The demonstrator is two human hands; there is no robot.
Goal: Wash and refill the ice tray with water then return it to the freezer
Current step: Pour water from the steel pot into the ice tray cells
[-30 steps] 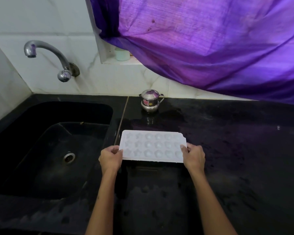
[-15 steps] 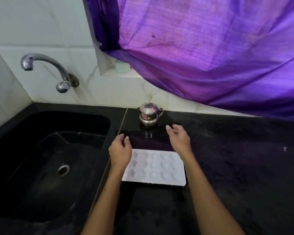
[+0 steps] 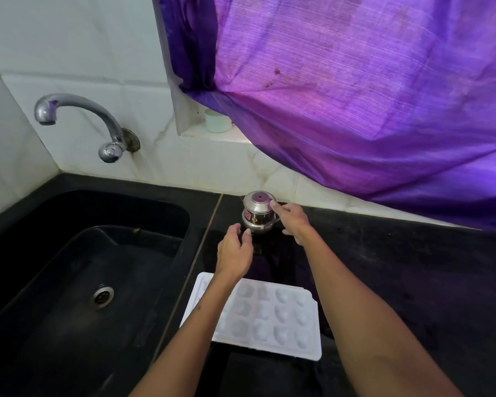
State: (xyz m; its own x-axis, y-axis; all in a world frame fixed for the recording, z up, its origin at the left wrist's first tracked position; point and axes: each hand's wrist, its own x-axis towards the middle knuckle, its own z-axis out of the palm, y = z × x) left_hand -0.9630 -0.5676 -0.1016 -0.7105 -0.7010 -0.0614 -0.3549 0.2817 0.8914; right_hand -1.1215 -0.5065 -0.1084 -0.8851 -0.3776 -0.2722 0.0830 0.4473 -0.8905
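White plastic, moulded into rows of rounded cups, the ice tray [image 3: 272, 316] lies flat on the black stone counter [image 3: 413, 282] just beside the sink [image 3: 83, 267], its long axis running left to right along the counter's near edge. Neither hand has it. Both arms reach over it toward the counter's back edge, so the tray sits behind and below the hands, near the person's body, with the left forearm crossing over its left end.

At the back edge, close to the wall tiles, stands a small steel pot [image 3: 259, 214] with a domed lid and a dark label band, its polished metal catching purple from the curtain [image 3: 355, 96] above. The right hand [image 3: 292, 220] is nearer: its fingers are spread and lightly bent, one fingertip touching the lid's right rim, nothing gripped. The left hand [image 3: 235, 250] hovers just in front of the pot's base, fingers loosely curved and empty; whether they touch the metal I cannot tell.

By my reading the next move turns on the pot, not the tray: the hands lie either side of it, seemingly ready to lift it or take off its lid.

A curved steel tap [image 3: 78, 116] juts from the wall over the sink's back left corner, with no water running. A pale cup [image 3: 217, 121] sits on the window ledge.
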